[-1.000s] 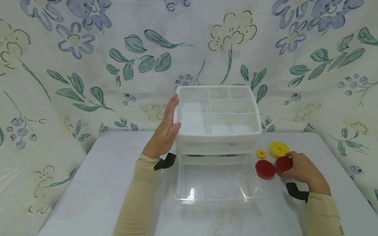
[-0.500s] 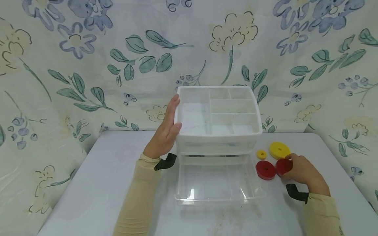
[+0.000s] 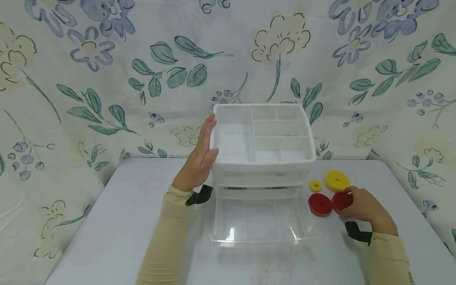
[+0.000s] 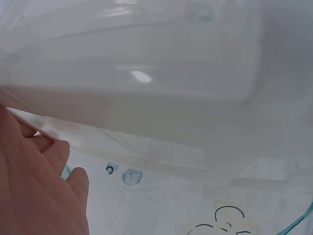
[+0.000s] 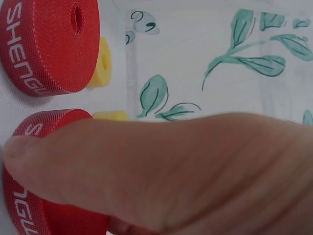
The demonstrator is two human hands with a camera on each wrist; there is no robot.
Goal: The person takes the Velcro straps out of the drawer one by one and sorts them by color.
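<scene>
A white storage box with a divided top tray stands mid-table, its clear lower drawer pulled out toward me. My left hand rests along the box's left side, fingers extended up the wall and thumb near the front corner. At the right, my right hand grips a red tape roll between thumb and fingers. In the right wrist view the thumb lies across its lettered edge. Another red tape roll sits just left of it, lettered likewise.
Behind the red rolls lie a large yellow roll and a small yellow roll, close to the box's right side. A flower-patterned cloth hangs behind the white table.
</scene>
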